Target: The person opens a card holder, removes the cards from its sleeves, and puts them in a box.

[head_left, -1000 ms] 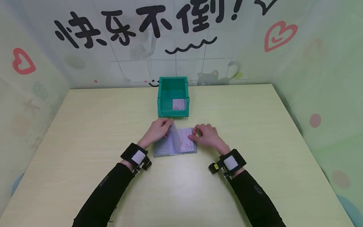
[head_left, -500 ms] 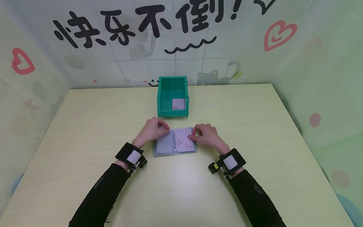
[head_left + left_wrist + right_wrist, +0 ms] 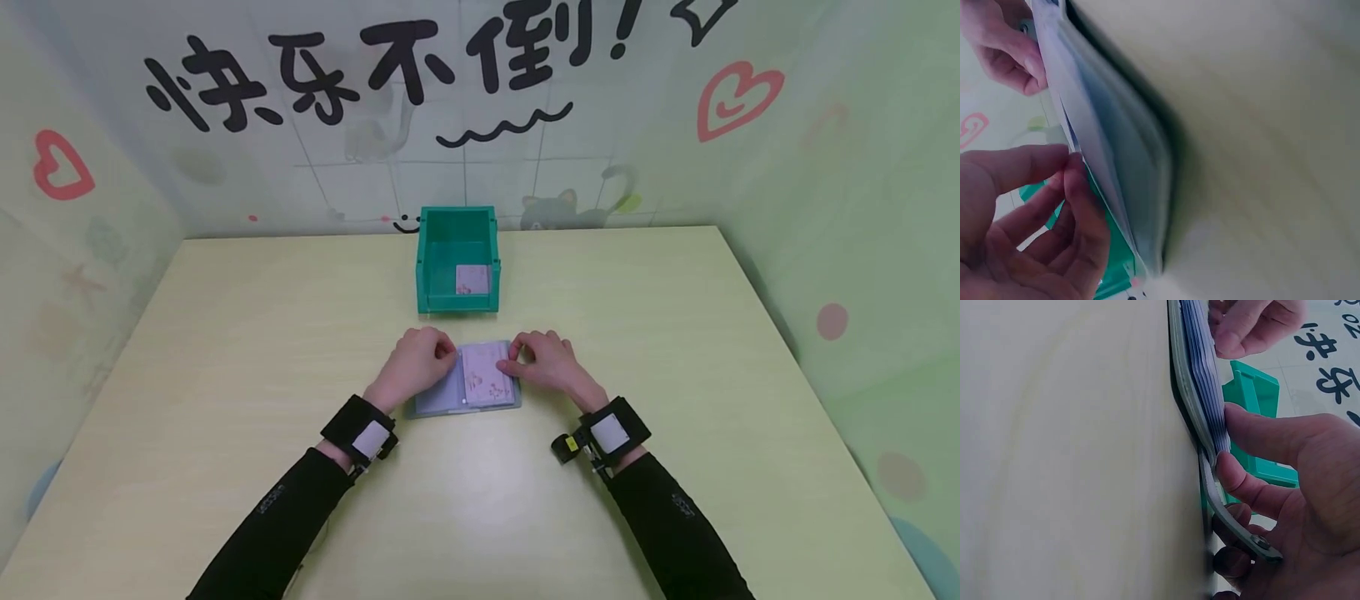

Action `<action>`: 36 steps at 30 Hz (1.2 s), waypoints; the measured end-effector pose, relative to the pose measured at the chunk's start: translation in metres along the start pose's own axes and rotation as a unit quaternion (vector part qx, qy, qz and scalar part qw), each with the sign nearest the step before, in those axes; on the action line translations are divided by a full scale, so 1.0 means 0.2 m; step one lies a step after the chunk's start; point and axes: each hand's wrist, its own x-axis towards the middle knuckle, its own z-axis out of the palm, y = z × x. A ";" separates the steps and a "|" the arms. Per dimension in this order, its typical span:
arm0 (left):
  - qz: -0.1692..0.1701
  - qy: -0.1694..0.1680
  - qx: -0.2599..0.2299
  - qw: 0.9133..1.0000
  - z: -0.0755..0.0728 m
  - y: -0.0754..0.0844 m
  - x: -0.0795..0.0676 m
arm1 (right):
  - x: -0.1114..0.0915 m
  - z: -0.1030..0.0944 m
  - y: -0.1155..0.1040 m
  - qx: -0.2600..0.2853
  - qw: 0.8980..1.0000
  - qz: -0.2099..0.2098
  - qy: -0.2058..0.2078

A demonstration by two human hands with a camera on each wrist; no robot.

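Surface (image 3: 300, 308): free run between left edge and left sleeve (image 3: 273, 517); likewise right edge to right sleeve (image 3: 667, 525). Room between sleeves, in front of booklet (image 3: 483, 379). Left hand (image 3: 418, 367) and right hand (image 3: 547, 360) block booklet's sides. Narrow gap, booklet to green bin (image 3: 457, 305). Bin obstructs middle of far edge, wall (image 3: 262, 187) behind; lanes free toward both far corners.

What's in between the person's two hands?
An open book lies between the left hand and the right hand; it shows in the head view.
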 end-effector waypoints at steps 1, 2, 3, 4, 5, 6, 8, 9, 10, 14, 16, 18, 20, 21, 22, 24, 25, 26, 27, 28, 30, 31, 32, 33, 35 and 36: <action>-0.008 -0.007 -0.016 1.000 0.01 0.01 0.00 | 0.00 0.00 0.00 -0.001 1.000 -0.001 0.000; -0.015 -0.011 -0.029 0.999 0.01 0.01 0.00 | 0.00 0.00 0.00 -0.002 1.000 -0.001 0.001; -0.025 -0.014 -0.045 0.999 0.02 0.02 0.00 | 0.00 0.00 0.00 -0.002 1.000 -0.002 0.001; -0.036 -0.016 -0.061 0.997 0.02 0.02 0.00 | 0.00 0.00 0.00 -0.002 1.000 -0.003 0.001; -0.048 -0.017 -0.079 0.996 0.03 0.02 0.00 | 0.00 0.00 0.00 -0.001 1.000 -0.002 0.000; -0.059 -0.019 -0.096 0.993 0.03 0.03 0.01 | 0.00 0.00 0.00 -0.001 1.000 -0.001 -0.001; -0.079 -0.022 -0.131 0.988 0.03 0.02 0.01 | 0.00 0.00 0.01 -0.001 1.000 0.000 -0.004; -0.088 -0.025 -0.146 0.985 0.03 0.02 0.01 | 0.00 0.00 0.01 0.000 1.000 0.001 -0.005; -0.094 -0.028 -0.157 0.983 0.03 0.02 0.01 | 0.00 0.00 0.01 0.000 1.000 0.004 -0.007; -0.108 -0.036 -0.190 0.975 0.03 0.01 0.02 | 0.01 0.00 0.00 -0.002 1.000 0.011 -0.013; -0.111 -0.038 -0.198 0.973 0.03 0.00 0.02 | 0.01 0.00 0.00 -0.004 1.000 0.015 -0.016; -0.113 -0.041 -0.204 0.972 0.04 0.00 0.02 | 0.01 0.00 -0.01 -0.006 1.000 0.018 -0.018; -0.114 -0.046 -0.204 0.971 0.04 -0.01 0.02 | 0.01 -0.01 -0.02 -0.006 1.000 0.021 -0.019; -0.116 -0.048 -0.205 0.971 0.04 -0.01 0.02 | 0.02 -0.01 -0.02 -0.006 1.000 0.022 -0.019; -0.119 -0.050 -0.206 0.970 0.04 -0.01 0.02 | 0.02 -0.01 -0.02 -0.006 1.000 0.022 -0.020; -0.120 -0.054 -0.205 0.970 0.04 -0.01 0.02 | 0.02 -0.01 -0.02 -0.007 0.999 0.022 -0.022; -0.120 -0.057 -0.204 0.970 0.04 -0.01 0.02 | 0.02 -0.01 -0.02 -0.007 0.999 0.022 -0.023; -0.119 -0.058 -0.204 0.970 0.04 -0.01 0.02 | 0.02 -0.01 -0.02 -0.007 0.999 0.021 -0.024; -0.118 -0.060 -0.202 0.970 0.04 -0.01 0.02 | 0.02 -0.01 -0.02 -0.009 0.999 0.019 -0.025; -0.117 -0.062 -0.201 0.971 0.04 -0.01 0.02 | 0.02 -0.01 -0.02 -0.009 0.999 0.017 -0.027; -0.115 -0.067 -0.198 0.971 0.04 -0.01 0.02 | 0.03 -0.01 -0.01 -0.011 0.999 0.014 -0.031; -0.114 -0.069 -0.197 0.971 0.04 -0.01 0.02 | 0.03 -0.02 0.00 -0.013 0.999 0.011 -0.033; -0.116 -0.071 -0.197 0.971 0.04 -0.01 0.03 | 0.03 -0.02 0.00 -0.013 0.999 0.010 -0.034; -0.115 -0.073 -0.196 0.971 0.04 -0.01 0.03 | 0.03 -0.02 0.00 -0.014 0.999 0.009 -0.036; -0.116 -0.076 -0.194 0.971 0.03 -0.01 0.03 | 0.04 -0.02 0.01 -0.015 0.999 0.005 -0.038; -0.116 -0.077 -0.194 0.971 0.03 -0.01 0.03 | 0.04 -0.02 0.00 -0.016 0.999 0.004 -0.038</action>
